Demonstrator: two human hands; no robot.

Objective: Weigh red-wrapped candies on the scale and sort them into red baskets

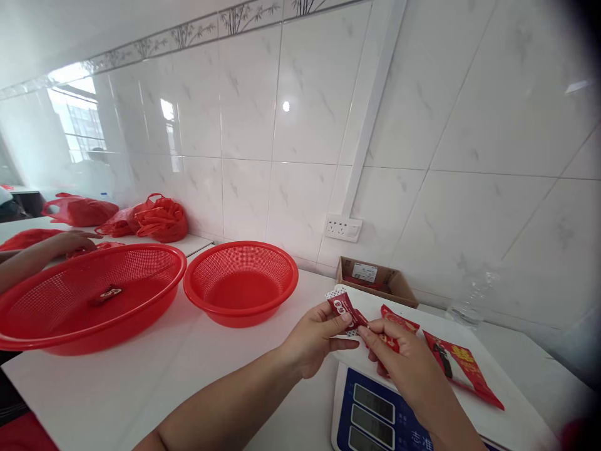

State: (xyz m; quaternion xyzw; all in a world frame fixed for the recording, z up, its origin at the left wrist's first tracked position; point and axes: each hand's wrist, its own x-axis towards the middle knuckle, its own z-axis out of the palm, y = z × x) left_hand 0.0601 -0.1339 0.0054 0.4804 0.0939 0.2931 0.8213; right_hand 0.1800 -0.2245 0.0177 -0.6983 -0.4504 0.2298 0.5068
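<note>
My left hand (307,341) pinches a small dark red snack packet (342,305) with white dotted ends between thumb and fingers. Close against it, my right hand (406,360) is closed, its thumb and forefinger at the packet's lower end. Bright red wrapping (389,342) shows at the right hand's fingers; how many packets it holds I cannot tell. Both hands are above the front of a white digital scale (339,407) with a blue display panel. On its white pan lie a flat red pouch (464,368) with yellow print and another red pouch (399,318), partly hidden behind my right hand.
A round red plastic basket (241,310) stands left of my hands. Farther left, a larger red basket (154,307) holds a small dark packet (107,295). Another person's hand (70,243) reaches behind it, near red plastic bags (162,219). A cardboard box (399,288) sits against the wall.
</note>
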